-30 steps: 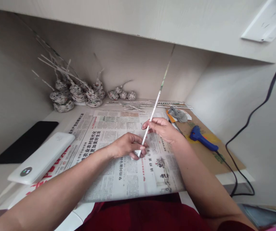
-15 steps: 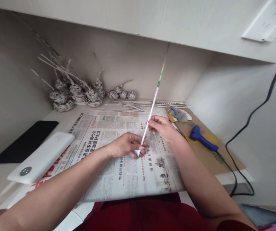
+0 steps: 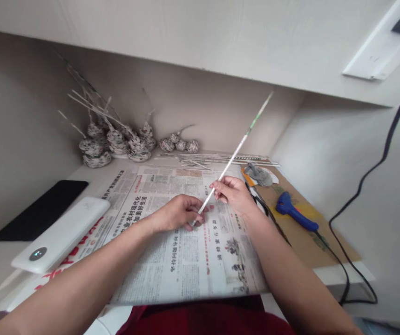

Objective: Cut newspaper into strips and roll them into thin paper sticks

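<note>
A thin rolled paper stick (image 3: pixel 235 153), white with a green patch near its far end, slants up and to the right between my hands. My left hand (image 3: pixel 185 210) pinches its lower end between thumb and fingers. Higher on the stick, my right hand (image 3: pixel 231 190) grips it with thumb and fingertips. Both hands are held over a newspaper sheet (image 3: pixel 151 260) that covers the front of the table.
Woven paper gourds (image 3: pixel 116 142) and small woven balls (image 3: pixel 182 145) stand at the back, beside loose paper sticks (image 3: pixel 200 161). On the right, a blue glue gun (image 3: pixel 295 211) and grey cloth (image 3: pixel 258 174) lie on cardboard. A white power bank (image 3: pixel 63 235) and black phone-like slab (image 3: pixel 42 209) lie left.
The stick has tilted further to the right, its far end swinging right and lower. Both hands keep hold of it. The whole view has shifted slightly.
</note>
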{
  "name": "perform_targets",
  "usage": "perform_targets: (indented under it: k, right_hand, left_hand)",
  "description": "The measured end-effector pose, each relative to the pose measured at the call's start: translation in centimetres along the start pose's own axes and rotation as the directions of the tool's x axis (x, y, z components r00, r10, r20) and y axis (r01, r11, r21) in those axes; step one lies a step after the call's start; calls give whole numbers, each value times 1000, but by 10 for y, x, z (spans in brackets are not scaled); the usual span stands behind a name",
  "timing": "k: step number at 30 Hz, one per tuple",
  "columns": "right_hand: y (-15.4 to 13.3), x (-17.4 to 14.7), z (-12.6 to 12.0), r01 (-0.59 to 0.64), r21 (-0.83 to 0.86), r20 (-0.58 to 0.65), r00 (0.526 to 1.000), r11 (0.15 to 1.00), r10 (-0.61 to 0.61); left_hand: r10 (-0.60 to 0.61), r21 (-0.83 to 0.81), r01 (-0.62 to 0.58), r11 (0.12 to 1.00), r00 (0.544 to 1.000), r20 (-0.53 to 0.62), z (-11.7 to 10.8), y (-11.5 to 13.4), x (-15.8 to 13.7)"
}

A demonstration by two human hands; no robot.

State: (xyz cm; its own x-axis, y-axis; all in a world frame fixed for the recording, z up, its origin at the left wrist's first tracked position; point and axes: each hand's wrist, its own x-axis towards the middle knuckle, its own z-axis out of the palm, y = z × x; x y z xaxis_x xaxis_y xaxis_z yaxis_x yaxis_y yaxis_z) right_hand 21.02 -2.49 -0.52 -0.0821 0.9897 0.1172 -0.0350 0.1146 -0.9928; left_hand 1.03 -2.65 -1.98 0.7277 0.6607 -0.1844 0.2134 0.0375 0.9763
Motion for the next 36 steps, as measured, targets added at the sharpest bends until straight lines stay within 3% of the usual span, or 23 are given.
perform_targets:
  k: [6,10,16,20,23,30,36]
  right_hand:
    - [7,1,4,43,-38,-152,987,998,-48]
    - [9,3,7,29,-41,-157,987,999,-35]
    - [7,1,16,72,-44,-97,992,996,-76]
    - [6,3,20,64,40,-113,992,997,-59]
    - [4,10,24,-1,130,-104,994,991,15]
    - [0,18,49,-29,197,-83,995,980,47]
    - [6,4,69,-48,210,-25,998,976,55]
  left_hand:
    - [127,263,-69,962,969,-213,-18,-1,2]
    - [111,272,-23,962,944,-312,-34,-2,1]
    - [44,160,1,987,960,-277,-49,4,-5]
    - [63,264,7,964,965,-255,-63,4,-10]
    - [22,349,107,931,938,-347,-80,3,-16]
    - [47,192,45,980,891,-451,-126,0,-36]
    - [91,114,-44,993,887,-452,-144,-1,-51]
